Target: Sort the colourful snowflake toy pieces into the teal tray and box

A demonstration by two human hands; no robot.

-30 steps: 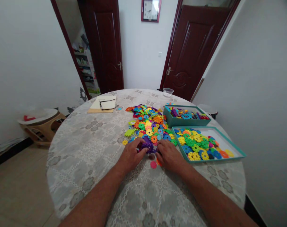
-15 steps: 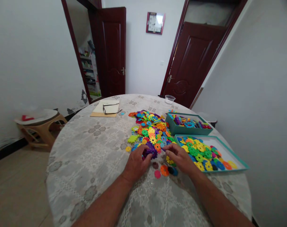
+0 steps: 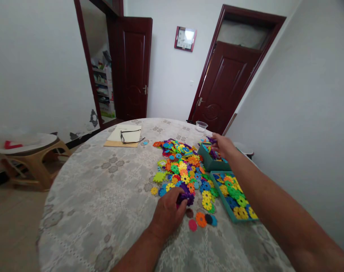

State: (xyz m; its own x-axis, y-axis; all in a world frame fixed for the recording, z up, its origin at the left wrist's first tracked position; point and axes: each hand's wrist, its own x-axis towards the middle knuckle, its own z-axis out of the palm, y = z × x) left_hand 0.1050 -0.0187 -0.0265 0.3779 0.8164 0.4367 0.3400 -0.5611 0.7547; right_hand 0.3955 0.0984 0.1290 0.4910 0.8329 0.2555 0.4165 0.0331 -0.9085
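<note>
My left hand (image 3: 172,207) is closed round a bunch of purple notched plastic discs (image 3: 187,196), low over the table at the near edge of a mixed heap of flower-shaped discs (image 3: 183,166). My right hand (image 3: 222,145) reaches over the teal box (image 3: 214,164) at the back right. A small purple piece (image 3: 211,139) shows at its fingertips, which look pinched on it; its exact shape is blurred. More pieces lie inside that box, partly covered by the hand and forearm. Loose round discs, including an orange disc (image 3: 201,219) and a pink disc (image 3: 192,225), rest near my left hand.
A shallow teal tray (image 3: 227,207) of yellow, green and blue discs stands at the right, partly under my forearm. Black glasses (image 3: 129,136) lie on papers (image 3: 112,141) at the far left. A clear plastic bowl (image 3: 201,125) sits near the table's far edge.
My right hand has moved from beside the purple bunch up and away to the teal box. My left hand still holds the bunch. The whole view has shifted slightly.
</note>
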